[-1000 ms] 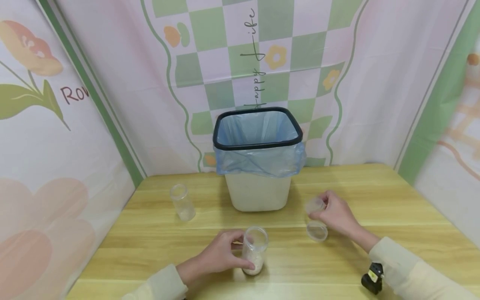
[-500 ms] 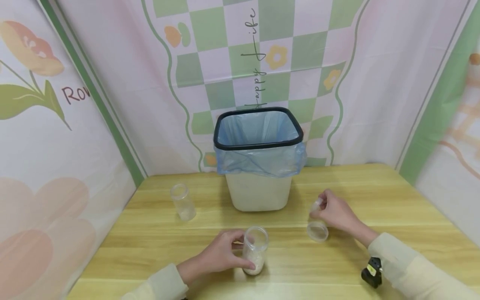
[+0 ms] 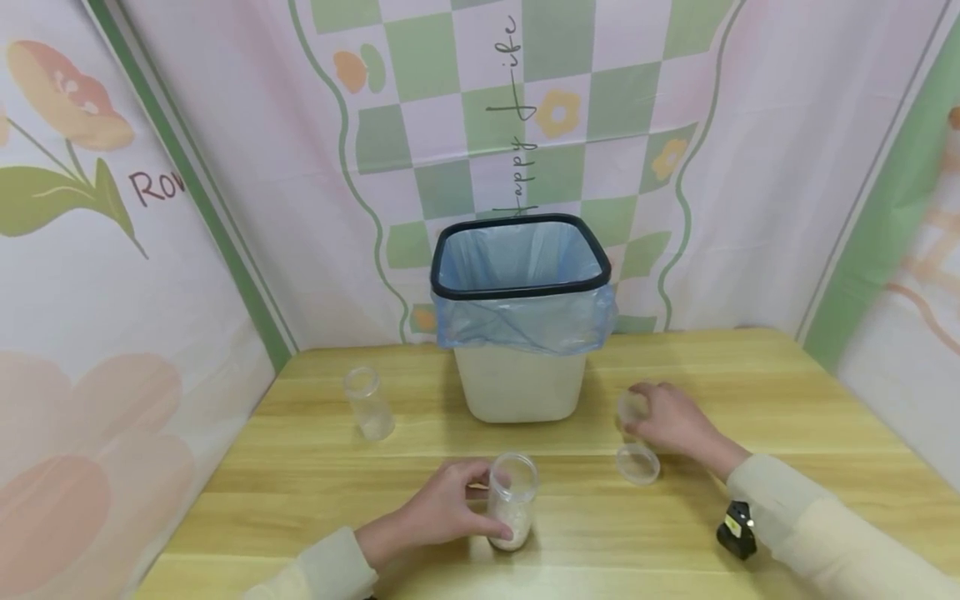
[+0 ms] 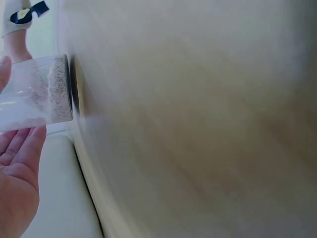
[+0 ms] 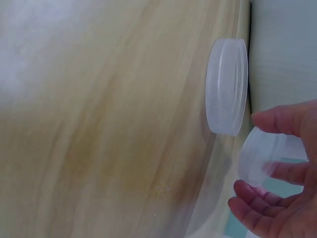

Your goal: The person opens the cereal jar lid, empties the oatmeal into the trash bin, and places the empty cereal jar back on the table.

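My left hand (image 3: 452, 506) grips a clear plastic jar (image 3: 513, 492) at the front middle of the table. White grains fill its lower part, and its top has no lid on. In the left wrist view the thumb and fingers lie on opposite sides of the jar (image 4: 54, 91). My right hand (image 3: 671, 419) pinches a translucent round lid (image 3: 632, 407) just above the table, right of the bin. In the right wrist view that lid (image 5: 257, 156) is tilted between thumb and fingers. A second lid (image 5: 225, 87) lies on the table just in front of it.
A cream bin (image 3: 517, 383) with a black rim and blue liner stands at the back middle. Left of it stands another clear jar (image 3: 369, 404) without a lid. Patterned cloth (image 3: 420, 125) hangs behind the wooden table (image 3: 585, 542). A black device (image 3: 737, 530) sits by the right sleeve.
The lid in my right hand has changed its tilt, first turning edge-on and now facing the camera more. The left hand and its jar have stayed in place.
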{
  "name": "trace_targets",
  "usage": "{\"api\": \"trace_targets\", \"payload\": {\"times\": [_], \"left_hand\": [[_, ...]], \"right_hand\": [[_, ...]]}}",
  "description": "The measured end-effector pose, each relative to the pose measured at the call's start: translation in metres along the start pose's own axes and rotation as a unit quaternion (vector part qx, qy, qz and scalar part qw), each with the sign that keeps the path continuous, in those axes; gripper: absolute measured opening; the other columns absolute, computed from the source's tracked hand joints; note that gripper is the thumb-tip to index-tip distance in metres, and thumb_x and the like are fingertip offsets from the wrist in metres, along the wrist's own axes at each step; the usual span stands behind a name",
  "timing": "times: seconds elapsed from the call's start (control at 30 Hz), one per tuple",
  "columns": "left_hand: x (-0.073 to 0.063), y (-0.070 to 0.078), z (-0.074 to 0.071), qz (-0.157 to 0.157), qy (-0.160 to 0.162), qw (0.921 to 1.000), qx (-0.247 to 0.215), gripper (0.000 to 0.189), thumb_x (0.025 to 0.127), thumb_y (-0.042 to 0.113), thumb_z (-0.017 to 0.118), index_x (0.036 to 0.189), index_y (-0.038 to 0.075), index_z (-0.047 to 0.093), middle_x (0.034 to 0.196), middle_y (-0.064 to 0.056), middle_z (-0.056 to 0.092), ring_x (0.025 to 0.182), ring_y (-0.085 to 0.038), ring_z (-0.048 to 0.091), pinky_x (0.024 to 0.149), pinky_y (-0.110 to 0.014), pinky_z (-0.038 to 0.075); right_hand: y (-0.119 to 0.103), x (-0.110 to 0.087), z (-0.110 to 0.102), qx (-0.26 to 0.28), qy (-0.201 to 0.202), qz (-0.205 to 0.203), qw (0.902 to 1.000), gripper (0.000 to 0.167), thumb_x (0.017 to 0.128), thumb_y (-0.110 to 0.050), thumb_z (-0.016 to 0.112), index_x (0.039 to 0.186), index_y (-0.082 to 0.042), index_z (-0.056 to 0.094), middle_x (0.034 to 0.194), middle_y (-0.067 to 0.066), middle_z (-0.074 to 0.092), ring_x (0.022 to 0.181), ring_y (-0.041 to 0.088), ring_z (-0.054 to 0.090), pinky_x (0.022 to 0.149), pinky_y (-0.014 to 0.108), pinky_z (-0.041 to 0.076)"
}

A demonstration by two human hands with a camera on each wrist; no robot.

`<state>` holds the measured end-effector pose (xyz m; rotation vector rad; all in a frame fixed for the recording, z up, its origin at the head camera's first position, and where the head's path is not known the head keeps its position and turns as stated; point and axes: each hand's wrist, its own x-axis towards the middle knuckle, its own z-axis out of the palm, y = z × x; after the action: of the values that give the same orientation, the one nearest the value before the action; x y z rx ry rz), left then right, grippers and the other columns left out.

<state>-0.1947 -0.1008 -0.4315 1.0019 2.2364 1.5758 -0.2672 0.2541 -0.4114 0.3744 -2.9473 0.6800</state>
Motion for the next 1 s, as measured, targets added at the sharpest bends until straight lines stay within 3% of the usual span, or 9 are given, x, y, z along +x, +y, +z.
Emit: {"api": "trace_targets", "payload": {"times": [0.2,0.67,1.0], "left_hand": [[0.0002,-0.0017,0.0007,0.002,0.001,1.0000,0.004,0.049,0.072,0.016,0.087,0.110,-0.001,0.062,0.110,0.004,0.063,0.102,-0.011,0.064,0.087,-0.027,0.054],[-0.0003,-0.0015,0.0009,-0.001,0.000,1.0000,0.010,0.049,0.072,0.018,0.086,0.111,0.001,0.062,0.113,-0.005,0.064,0.103,-0.010,0.063,0.088,-0.024,0.053],[0.0005,0.0000,0.0027,-0.007,0.000,0.9999,0.009,0.053,0.071,0.018,0.087,0.114,0.001,0.062,0.113,-0.006,0.064,0.101,-0.010,0.063,0.087,-0.025,0.053]], "right_hand": [[-0.0033,0.0026,0.0005,-0.007,-0.031,0.006,0.9995,0.072,0.067,-0.021,0.081,0.124,0.014,0.054,0.108,0.033,0.059,0.095,0.045,0.056,0.077,0.063,0.049],[-0.0014,0.0073,0.0041,-0.035,-0.081,0.005,0.9961,0.071,0.074,-0.027,0.079,0.123,0.017,0.053,0.116,0.038,0.056,0.113,0.059,0.044,0.092,0.069,0.039],[-0.0038,0.0065,0.0022,-0.030,-0.101,0.011,0.9944,0.069,0.078,-0.026,0.078,0.124,0.018,0.051,0.118,0.039,0.053,0.113,0.059,0.045,0.091,0.069,0.040]]}}
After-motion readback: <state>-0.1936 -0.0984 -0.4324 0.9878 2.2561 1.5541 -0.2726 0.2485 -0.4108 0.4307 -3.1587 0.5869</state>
